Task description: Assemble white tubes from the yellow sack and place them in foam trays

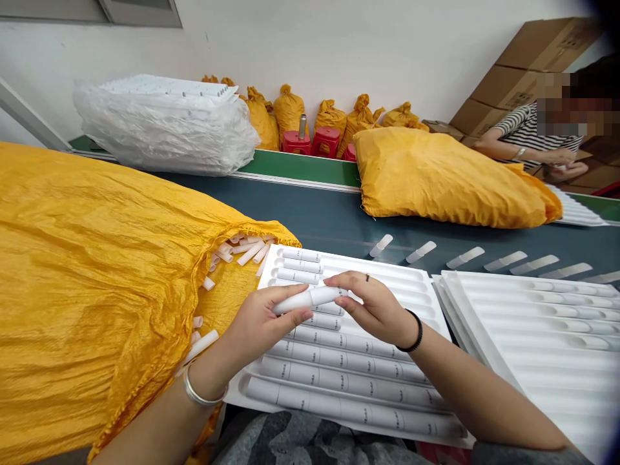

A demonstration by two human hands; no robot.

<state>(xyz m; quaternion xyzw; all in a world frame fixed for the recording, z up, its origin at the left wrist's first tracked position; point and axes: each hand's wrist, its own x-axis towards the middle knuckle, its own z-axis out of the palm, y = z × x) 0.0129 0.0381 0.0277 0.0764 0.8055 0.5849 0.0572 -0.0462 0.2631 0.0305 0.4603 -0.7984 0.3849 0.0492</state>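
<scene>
Over the grooved tray (404, 281), left hand (264, 316) and right hand (375, 307) meet on one tube (312, 298)

Toward six o'clock, rows of printed tubes (329, 379) lie end to end in the tray's grooves. At the centre, the tube is held above the tray, its right end slightly higher. The left fingers curl closely round its plain end; the right fingers pinch the marked end, nearly closed. A slack pinch on either side could let it drop onto the rows, and uneven pressure could skew it at its seam.

At nine o'clock, a yellow sack (121, 258) gapes, loose tubes (250, 254) showing at its mouth; a brushing left forearm could drag more out. At four o'clock, stacked trays (504, 316) sit just beside the first, where a swing of the right elbow could shift them. Translucent pieces (465, 257) line the counter (300, 200) at two o'clock; trays shoved away from the body could knock them.

Beyond, a wrapped bundle (169, 132) sits at eleven o'clock, a second sack (436, 174) at one, and red stools (325, 141) at twelve. At two, a co-worker's hands (564, 165) are close together, their contents too small to tell.
</scene>
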